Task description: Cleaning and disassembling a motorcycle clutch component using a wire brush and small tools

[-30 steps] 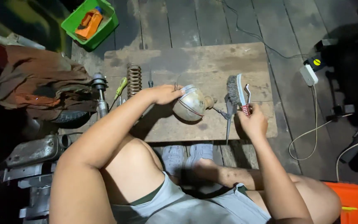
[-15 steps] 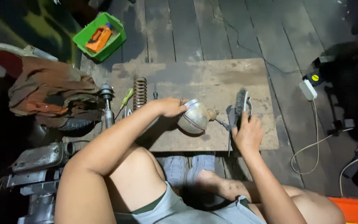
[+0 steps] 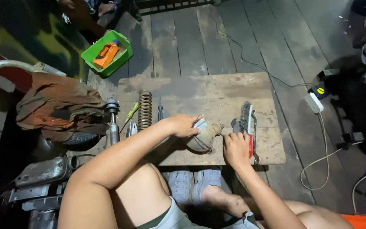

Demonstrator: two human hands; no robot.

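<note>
Firmly, left hand [image 3: 184, 126] clasps rounded metal housing [image 3: 203, 138]; right hand [image 3: 236, 149] grips bristly wire brush [image 3: 246, 123].

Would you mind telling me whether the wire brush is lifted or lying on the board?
Lying down: the wire brush rests flat on the wooden board, with the right hand at its near end.

Person seated on plank floor, wooden board [image 3: 217, 91] in front. Left hand [image 3: 183, 125] grips rounded grey metal housing [image 3: 204, 138] on board's near edge. Right hand [image 3: 235, 148] just right of it, closed on red-handled wire brush [image 3: 246, 123], bristles pointing far. Open-end wrench [image 3: 256, 135] beside brush. Left on board: coil spring [image 3: 145, 109], green-handled screwdriver [image 3: 130, 114], shock rod [image 3: 113, 121]. Brown cloth [image 3: 60, 104] far left. Green bin [image 3: 106, 53] far left, orange item inside. Power strip [image 3: 314, 99] right, cables trailing.
</note>
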